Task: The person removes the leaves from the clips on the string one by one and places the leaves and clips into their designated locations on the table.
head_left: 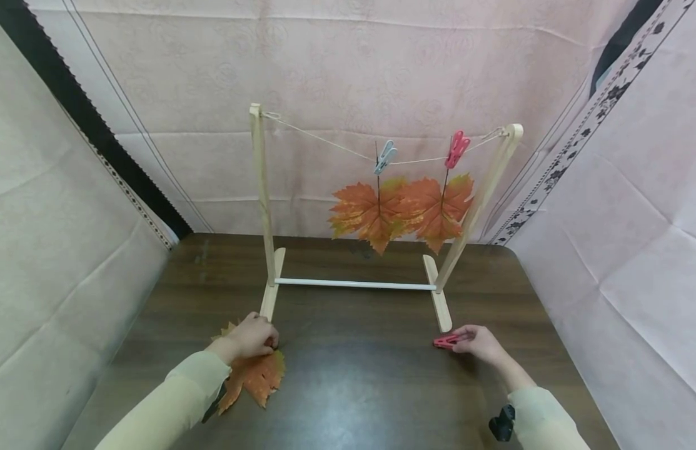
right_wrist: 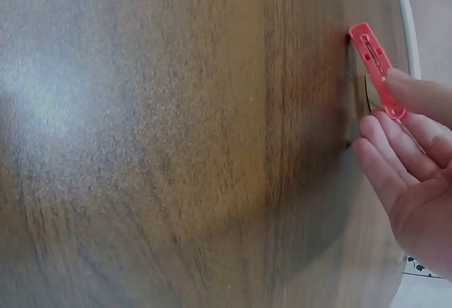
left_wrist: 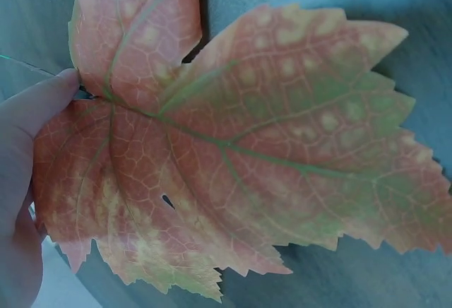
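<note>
My left hand pinches an orange maple leaf near the base of its stem, low over the table at the left. In the left wrist view the leaf spreads broad and veined, with a small hole, and the thumb lies at its stem. On the other side, my right hand grips a pink-red clothespin by one end, just in front of the rack's right foot. The right wrist view shows this clothespin between thumb and fingers, its far end pointing away from the palm.
A wooden drying rack with a white crossbar stands on the brown table. From its string, a blue clothespin and a pink clothespin hold two overlapping maple leaves. Pale cloth hangs around the table.
</note>
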A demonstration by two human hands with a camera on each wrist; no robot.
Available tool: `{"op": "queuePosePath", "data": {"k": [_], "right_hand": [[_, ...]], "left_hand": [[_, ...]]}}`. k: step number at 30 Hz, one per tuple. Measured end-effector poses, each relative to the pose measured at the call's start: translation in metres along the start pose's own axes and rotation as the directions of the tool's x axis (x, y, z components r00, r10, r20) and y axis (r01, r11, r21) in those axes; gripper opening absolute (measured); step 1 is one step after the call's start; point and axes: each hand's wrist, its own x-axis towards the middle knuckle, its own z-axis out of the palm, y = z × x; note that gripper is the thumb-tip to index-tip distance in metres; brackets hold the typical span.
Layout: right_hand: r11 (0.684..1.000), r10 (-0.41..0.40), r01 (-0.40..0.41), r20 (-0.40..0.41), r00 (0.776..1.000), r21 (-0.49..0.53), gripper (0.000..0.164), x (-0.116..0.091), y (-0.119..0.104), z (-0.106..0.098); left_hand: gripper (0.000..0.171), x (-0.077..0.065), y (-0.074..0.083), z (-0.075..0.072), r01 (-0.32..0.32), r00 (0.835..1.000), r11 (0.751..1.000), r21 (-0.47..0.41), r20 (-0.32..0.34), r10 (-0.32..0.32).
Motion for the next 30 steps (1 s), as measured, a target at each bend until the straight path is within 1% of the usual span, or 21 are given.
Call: {"op": "queuePosePath", "data": {"k": [4, 8, 11, 13, 16, 19, 22, 24, 26, 30], "right_hand": [[1.0, -0.008, 0.008, -0.015, 1.0, -0.025, 0.037, 0.0, 0.001, 0.0], [0.998, -0.006, 0.004, -0.029, 1.0, -0.056, 0.036, 0.002, 0.003, 0.0], [0.998, 0.005, -0.008, -0.04, 0.999, -0.07, 0.035, 0.003, 0.004, 0.0], [0.997, 0.011, -0.014, -0.04, 0.999, -0.078, 0.034, 0.003, 0.003, -0.001], [0.997, 0.006, -0.01, -0.046, 0.999, -0.081, 0.034, 0.002, 0.001, -0.005], [0.998, -0.021, 0.017, -0.058, 0.998, -0.059, 0.036, 0.0, -0.006, -0.011], [0.997, -0.07, 0.069, -0.066, 0.995, -0.018, 0.039, -0.003, -0.018, -0.019], [0.995, -0.101, 0.102, -0.07, 0.992, 0.006, 0.041, -0.004, -0.029, -0.027], [0.991, -0.134, 0.135, -0.077, 0.988, 0.013, 0.043, -0.004, -0.042, -0.036], [0.986, -0.164, 0.166, -0.113, 0.98, 0.017, 0.046, -0.006, -0.071, -0.054]], "left_hand": [[0.016, 0.0, -0.002, 0.004, -0.008, 1.0, 1.0, 0.005, -0.018, 0.008], [0.016, -0.001, -0.005, 0.009, -0.03, 0.997, 0.999, 0.031, -0.074, 0.032], [0.014, -0.001, -0.006, 0.012, -0.028, 0.993, 0.999, 0.038, -0.11, 0.032], [0.013, -0.002, -0.005, 0.012, -0.03, 0.991, 0.999, 0.022, -0.13, 0.033], [0.012, -0.002, -0.002, 0.008, -0.01, 0.989, 0.999, -0.033, -0.147, 0.005], [0.011, 0.001, 0.0, -0.002, 0.016, 0.985, 0.994, -0.111, -0.168, -0.034], [0.013, 0.007, 0.003, -0.016, 0.051, 0.978, 0.976, -0.214, -0.187, -0.093], [0.016, 0.012, 0.005, -0.027, 0.059, 0.973, 0.954, -0.293, -0.198, -0.121], [0.02, 0.016, 0.006, -0.039, 0.07, 0.967, 0.927, -0.369, -0.205, -0.154], [0.024, 0.025, 0.008, -0.065, 0.075, 0.952, 0.882, -0.466, -0.23, -0.202]]}}
